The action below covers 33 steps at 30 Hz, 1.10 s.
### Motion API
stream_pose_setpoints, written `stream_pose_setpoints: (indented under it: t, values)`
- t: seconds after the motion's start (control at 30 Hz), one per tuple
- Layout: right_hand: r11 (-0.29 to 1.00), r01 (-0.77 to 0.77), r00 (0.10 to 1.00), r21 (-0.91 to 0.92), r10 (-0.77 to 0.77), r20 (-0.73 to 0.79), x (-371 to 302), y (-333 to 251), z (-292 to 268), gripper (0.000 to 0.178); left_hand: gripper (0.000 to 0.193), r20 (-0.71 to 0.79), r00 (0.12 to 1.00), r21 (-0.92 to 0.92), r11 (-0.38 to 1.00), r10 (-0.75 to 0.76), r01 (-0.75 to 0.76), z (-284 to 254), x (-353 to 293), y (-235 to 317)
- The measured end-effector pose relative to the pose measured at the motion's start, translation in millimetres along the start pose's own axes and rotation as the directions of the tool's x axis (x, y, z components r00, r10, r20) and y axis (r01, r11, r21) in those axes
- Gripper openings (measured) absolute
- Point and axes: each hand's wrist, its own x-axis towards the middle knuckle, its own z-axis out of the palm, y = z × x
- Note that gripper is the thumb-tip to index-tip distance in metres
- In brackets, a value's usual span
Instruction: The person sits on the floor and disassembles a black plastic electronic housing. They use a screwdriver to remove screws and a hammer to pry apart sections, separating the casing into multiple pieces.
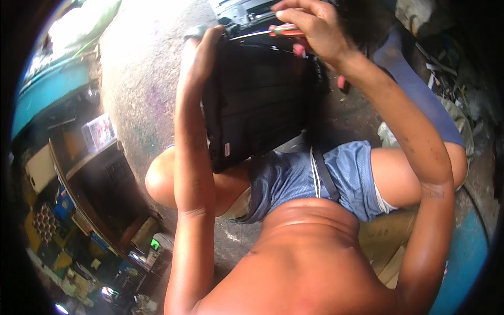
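Observation:
A large black plastic casing [257,100] rests against my lap, with grey and black machine parts [247,11] at its far end. My left hand [202,50] is closed at the casing's far left corner; its fingertips are partly hidden. A screwdriver [287,30] with a red handle is in my right hand [317,31]. Its thin metal shaft points left, and the tip lies close to my left fingers at the casing's far edge. Whether the tip touches a screw is too small to tell.
Small red pieces [342,82] lie right of the casing. Loose scraps [436,65] litter the ground at far right. On the left stand a brown wooden cabinet [105,184], a clear plastic box [100,133] and a blue ledge [50,100]. Cardboard [386,236] lies beneath me.

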Motion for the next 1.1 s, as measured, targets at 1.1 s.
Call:
stream_pose_setpoints:
  t: [1.1]
  values:
    - [0.405,0.617,0.695,-0.675,-0.683,0.225,-3.5,43.9,-47.2,0.056,0.039,0.156,0.984,0.448,0.882,0.084,-0.146,6.3,12.9,2.3]
